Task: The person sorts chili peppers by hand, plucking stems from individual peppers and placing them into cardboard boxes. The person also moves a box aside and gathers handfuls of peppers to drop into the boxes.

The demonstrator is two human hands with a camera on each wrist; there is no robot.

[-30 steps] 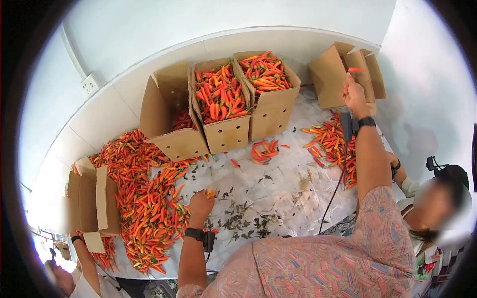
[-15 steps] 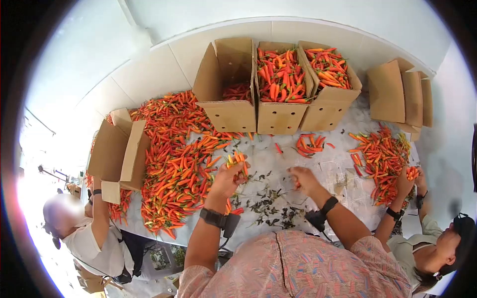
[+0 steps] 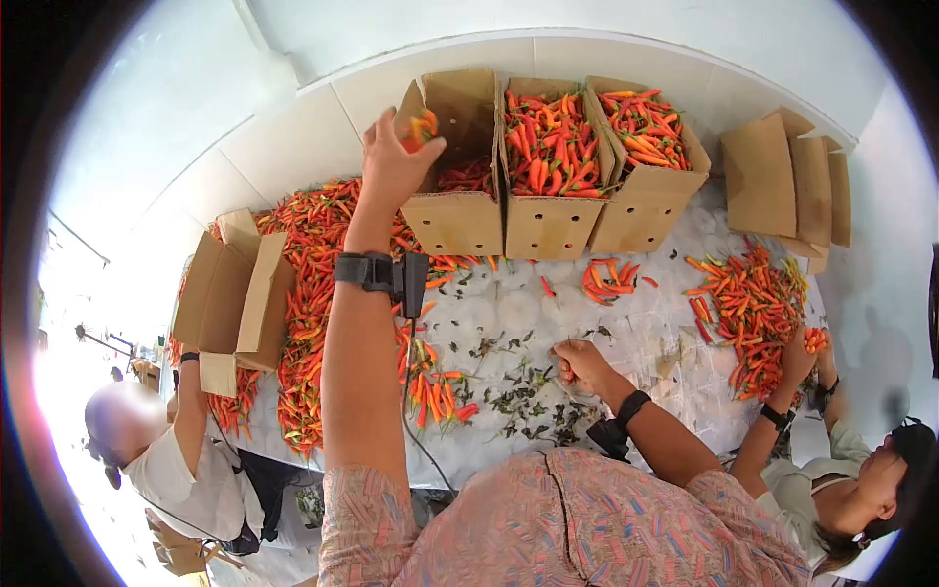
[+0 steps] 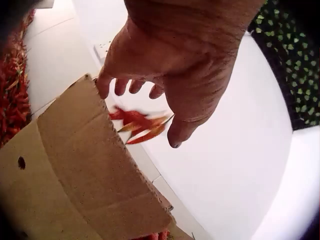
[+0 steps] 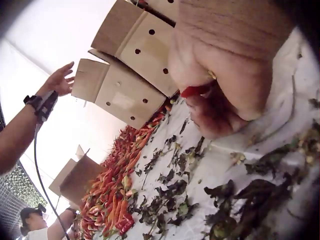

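My left hand (image 3: pixel 396 166) is raised at the left edge of the nearly empty carton (image 3: pixel 455 220), fingers spread. Several blurred orange-red chillies (image 4: pixel 142 125) hang in the air below its fingers, beside the carton's cardboard edge (image 4: pixel 95 155) in the left wrist view. Low over the table's middle is my right hand (image 3: pixel 585 367), near dark dry leaf bits (image 3: pixel 528 391). Its curled fingers hold a red chilli (image 5: pixel 196 91), partly hidden by the hand in the right wrist view.
Two chilli-filled cartons (image 3: pixel 553 225) stand beside the first. A large chilli heap (image 3: pixel 303 323) covers the left; a smaller pile (image 3: pixel 748 313) lies right. Other cartons stand at left (image 3: pixel 220 303) and far right (image 3: pixel 763 186). People work at both sides.
My left hand has gone from above the table to the back carton and spread its fingers, letting the chillies go. My right hand came back from the far right carton to the table's middle.
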